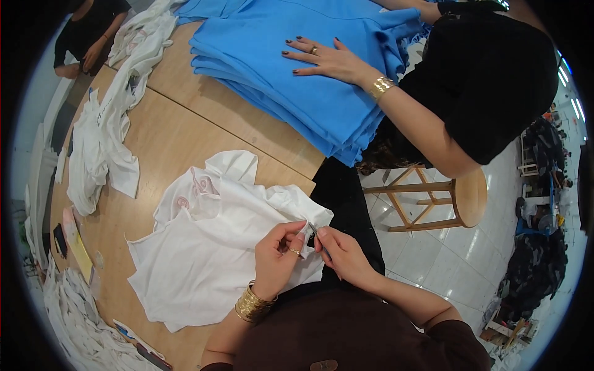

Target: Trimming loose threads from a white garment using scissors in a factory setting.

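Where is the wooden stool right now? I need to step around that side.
In the head view the wooden stool stands on the tiled floor at right, beside the table edge, just below the co-worker's arm and beyond the right hand.

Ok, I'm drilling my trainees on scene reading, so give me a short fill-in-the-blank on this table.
1. Both hands, left hand and right hand, pinch the edge of a ___ garment.
2. A co-worker's hand lies flat on a stack of ___ garments.
3. Beside the table stands a wooden ___.

Missing: white; blue; stool
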{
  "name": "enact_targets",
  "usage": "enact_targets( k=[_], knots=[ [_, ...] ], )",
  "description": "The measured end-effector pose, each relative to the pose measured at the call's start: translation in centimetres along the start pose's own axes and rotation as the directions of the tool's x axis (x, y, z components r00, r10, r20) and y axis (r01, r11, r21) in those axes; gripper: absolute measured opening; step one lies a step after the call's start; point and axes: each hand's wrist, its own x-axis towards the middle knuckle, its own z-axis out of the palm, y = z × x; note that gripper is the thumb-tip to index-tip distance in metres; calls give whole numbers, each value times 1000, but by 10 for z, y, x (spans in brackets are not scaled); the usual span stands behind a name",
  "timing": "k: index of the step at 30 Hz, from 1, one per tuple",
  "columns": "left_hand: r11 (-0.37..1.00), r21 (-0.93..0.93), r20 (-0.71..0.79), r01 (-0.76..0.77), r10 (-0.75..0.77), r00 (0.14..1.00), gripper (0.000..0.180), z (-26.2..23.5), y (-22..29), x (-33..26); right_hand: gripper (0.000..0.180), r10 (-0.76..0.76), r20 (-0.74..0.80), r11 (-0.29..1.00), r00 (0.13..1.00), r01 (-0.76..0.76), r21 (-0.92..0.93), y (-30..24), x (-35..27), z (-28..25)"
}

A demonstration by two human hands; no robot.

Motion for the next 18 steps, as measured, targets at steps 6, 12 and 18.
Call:
enact_targets(
  k=[6,12,18],
  knots=[
    [998,68,-11,-18,19,1000,22,2,-1,0,39,-88,-48,989,995,81,-121,4,4,0],
    [994,89,-39,-64,68,997,22,4,-5,0,39,29,15,999,999,-30,13,-3,0,-2],
    [989,124,-47,-81,88,995,22,5,-5,0,41,53,35,998,998,-54,32,-4,1,-3]
  ],
)
